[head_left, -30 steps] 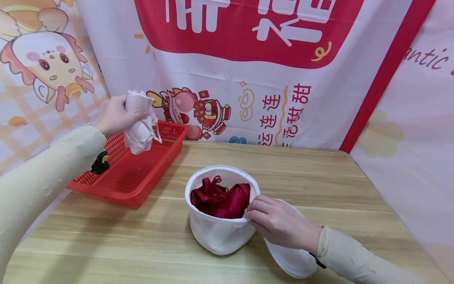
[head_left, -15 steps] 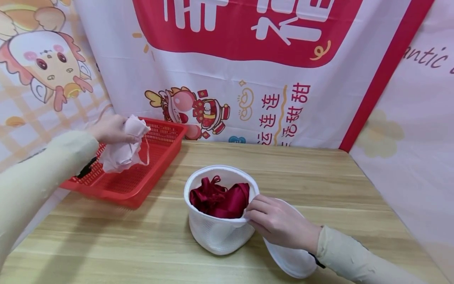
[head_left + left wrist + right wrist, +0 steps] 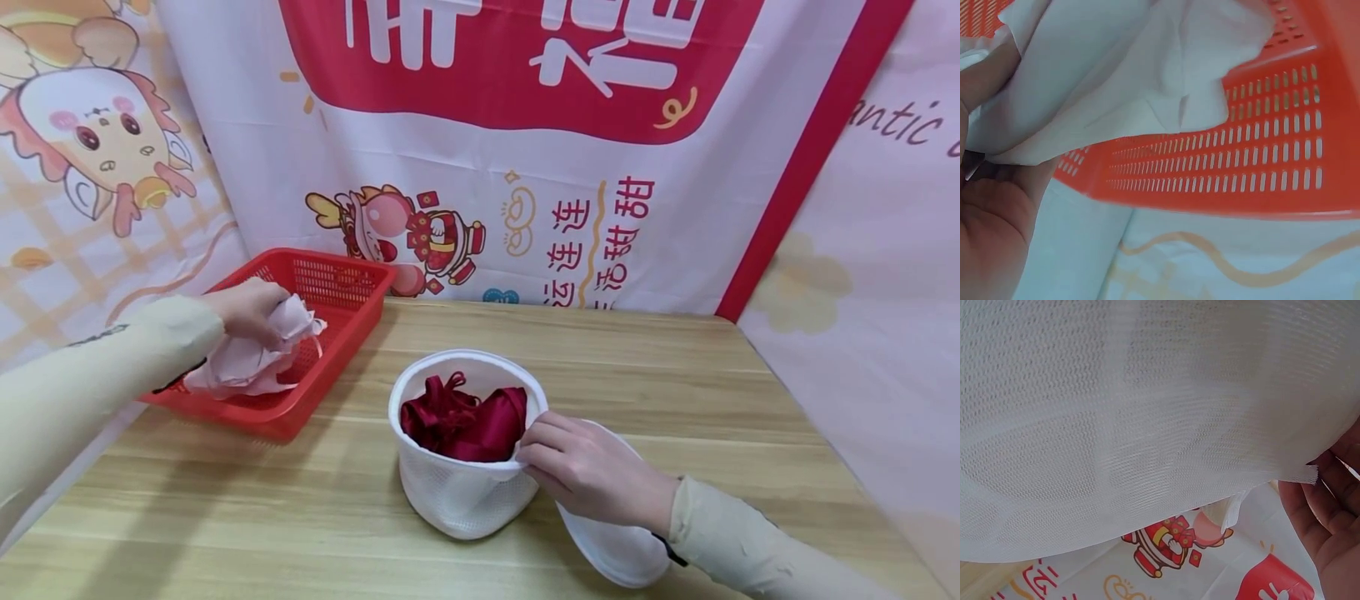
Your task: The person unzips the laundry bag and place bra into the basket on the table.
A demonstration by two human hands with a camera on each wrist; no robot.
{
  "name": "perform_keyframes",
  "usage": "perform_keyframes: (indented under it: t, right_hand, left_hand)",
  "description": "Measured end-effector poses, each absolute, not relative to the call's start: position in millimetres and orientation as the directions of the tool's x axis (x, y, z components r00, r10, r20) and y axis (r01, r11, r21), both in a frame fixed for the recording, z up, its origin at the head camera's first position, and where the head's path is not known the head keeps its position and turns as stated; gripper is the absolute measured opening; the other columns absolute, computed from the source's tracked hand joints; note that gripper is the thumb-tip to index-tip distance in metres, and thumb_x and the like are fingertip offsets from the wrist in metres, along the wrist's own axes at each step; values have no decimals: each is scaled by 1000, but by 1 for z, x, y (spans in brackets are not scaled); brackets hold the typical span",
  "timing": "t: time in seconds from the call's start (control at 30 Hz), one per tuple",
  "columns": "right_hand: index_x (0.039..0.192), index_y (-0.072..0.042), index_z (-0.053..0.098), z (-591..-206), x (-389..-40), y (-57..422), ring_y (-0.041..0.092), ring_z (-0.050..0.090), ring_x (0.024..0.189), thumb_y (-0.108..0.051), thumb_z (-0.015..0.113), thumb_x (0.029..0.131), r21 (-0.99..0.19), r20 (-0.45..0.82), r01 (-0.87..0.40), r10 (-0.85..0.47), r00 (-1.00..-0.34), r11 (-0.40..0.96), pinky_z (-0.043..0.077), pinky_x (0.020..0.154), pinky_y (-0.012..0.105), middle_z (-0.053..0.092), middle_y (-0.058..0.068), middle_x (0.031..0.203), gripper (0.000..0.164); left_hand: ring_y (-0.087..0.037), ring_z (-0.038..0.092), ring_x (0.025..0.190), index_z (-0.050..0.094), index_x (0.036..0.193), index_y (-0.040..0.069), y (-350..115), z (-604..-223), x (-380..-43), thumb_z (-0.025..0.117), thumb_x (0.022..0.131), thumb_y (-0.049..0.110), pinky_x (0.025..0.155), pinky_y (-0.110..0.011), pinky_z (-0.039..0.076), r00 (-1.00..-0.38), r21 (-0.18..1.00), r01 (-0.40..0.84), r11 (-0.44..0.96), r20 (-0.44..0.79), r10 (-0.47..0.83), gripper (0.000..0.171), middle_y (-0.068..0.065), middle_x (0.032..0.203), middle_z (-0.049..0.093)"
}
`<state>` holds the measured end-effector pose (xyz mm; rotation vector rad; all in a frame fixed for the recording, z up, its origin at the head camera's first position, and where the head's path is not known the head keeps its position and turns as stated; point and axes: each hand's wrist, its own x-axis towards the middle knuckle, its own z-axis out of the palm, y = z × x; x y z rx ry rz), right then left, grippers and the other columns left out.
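My left hand (image 3: 251, 308) holds a pale pink, thin cloth garment (image 3: 243, 362) with ruffled edges and a narrow strap, low inside the red plastic basket (image 3: 281, 421). In the left wrist view the garment (image 3: 1104, 81) hangs between thumb and fingers, beside the slotted basket wall. On the table a white mesh laundry bag (image 3: 465, 496) stands upright with its top uncovered. Dark red satin cloth (image 3: 498, 425) with a thin loop lies in it. My right hand (image 3: 592, 471) pinches the bag's rim at its right side, over the round white lid (image 3: 618, 554) folded outward.
The wooden table (image 3: 645, 358) carries the bag in the middle and the basket at the left. A printed cloth backdrop (image 3: 465, 150) rises behind the table's far edge, with more printed cloth at both sides.
My left hand has lowered the pale pink garment from above the basket down into it. My right hand and the laundry bag have stayed put.
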<state>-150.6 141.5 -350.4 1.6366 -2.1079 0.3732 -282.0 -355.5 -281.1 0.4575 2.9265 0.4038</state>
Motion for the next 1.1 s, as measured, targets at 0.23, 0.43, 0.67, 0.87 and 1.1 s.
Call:
perform_keyframes:
  t: [0.23, 0.43, 0.67, 0.87, 1.1]
  right_hand:
    - [101, -11, 71, -350, -150, 141, 14, 60, 93, -12, 76, 87, 55, 493, -963, -846, -205, 265, 53, 83, 27, 64, 0, 100, 15]
    - [99, -10, 70, -351, -149, 140, 14, 59, 92, -9, 78, 83, 69, 504, -964, -843, -188, 256, 53, 82, 26, 64, 1, 99, 18]
    - [100, -10, 70, -349, -150, 141, 14, 59, 92, -9, 77, 84, 79, 495, -963, -849, -185, 256, 53, 82, 26, 64, 1, 99, 17]
    - [100, -9, 70, -348, -151, 141, 14, 59, 93, -7, 77, 83, 92, 497, -964, -851, -173, 250, 53, 82, 26, 63, 2, 99, 18]
    - [100, -9, 70, -348, -150, 140, 14, 59, 92, -8, 77, 84, 87, 491, -965, -853, -176, 249, 53, 82, 26, 63, 2, 99, 17]
  left_hand:
    - [-30, 57, 91, 61, 116, -4, -354, -293, -283, 95, 57, 27, 80, -53, 52, -935, 231, 283, 931, -149, 322, 75, -10, 100, 64]
    - [-28, 57, 91, 62, 118, 1, -353, -300, -277, 96, 51, 37, 81, -52, 52, -928, 203, 223, 953, -256, 272, 83, -7, 101, 63]
    - [-26, 56, 88, 63, 117, 3, -355, -306, -277, 95, 50, 41, 74, -43, 54, -901, 196, 232, 953, -326, 287, 83, -5, 98, 63]
    - [-28, 56, 96, 61, 124, 1, -349, -308, -275, 93, 52, 44, 87, -54, 48, -886, 140, 261, 955, -357, 294, 89, -7, 107, 64]
    - [-32, 55, 99, 57, 127, 2, -336, -304, -268, 92, 53, 45, 85, -56, 48, -861, 159, 164, 974, -459, 220, 93, -11, 110, 62]
